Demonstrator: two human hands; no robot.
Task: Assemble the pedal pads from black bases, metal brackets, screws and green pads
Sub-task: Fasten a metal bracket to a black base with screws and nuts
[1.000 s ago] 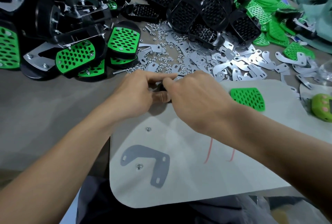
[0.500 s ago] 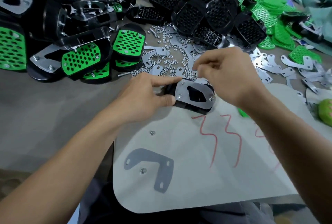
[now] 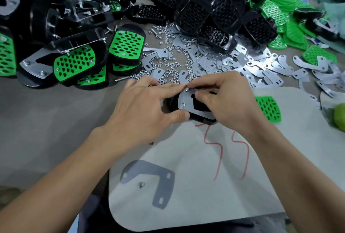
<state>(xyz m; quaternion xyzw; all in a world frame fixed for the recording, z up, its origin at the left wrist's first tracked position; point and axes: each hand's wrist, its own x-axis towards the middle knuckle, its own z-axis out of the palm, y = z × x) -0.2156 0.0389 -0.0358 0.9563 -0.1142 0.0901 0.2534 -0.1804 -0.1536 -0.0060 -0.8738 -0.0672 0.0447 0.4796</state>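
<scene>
A black base [image 3: 174,103] lies upside down at the far edge of the grey mat, a metal bracket [image 3: 187,101] on top of it. My left hand [image 3: 143,109] grips the base's left end between thumb and forefinger. My right hand [image 3: 227,98] pinches a small nut [image 3: 186,89] on the bracket's upper screw; a second screw with a nut [image 3: 183,105] shows at the bracket's left corner. A loose green pad [image 3: 268,107] lies to the right of my right hand. Much of the base is hidden by both hands.
Finished green-and-black pedals [image 3: 74,63] are heaped at the left. Black bases [image 3: 209,14] pile at the back, green pads [image 3: 283,5] far right, loose brackets [image 3: 261,68] and nuts [image 3: 168,64] between. A spare bracket [image 3: 158,178] and nut [image 3: 141,184] lie on the grey mat [image 3: 205,186].
My right hand went out to the nuts behind the base and came back down onto the bracket with a nut. My left hand kept holding the base.
</scene>
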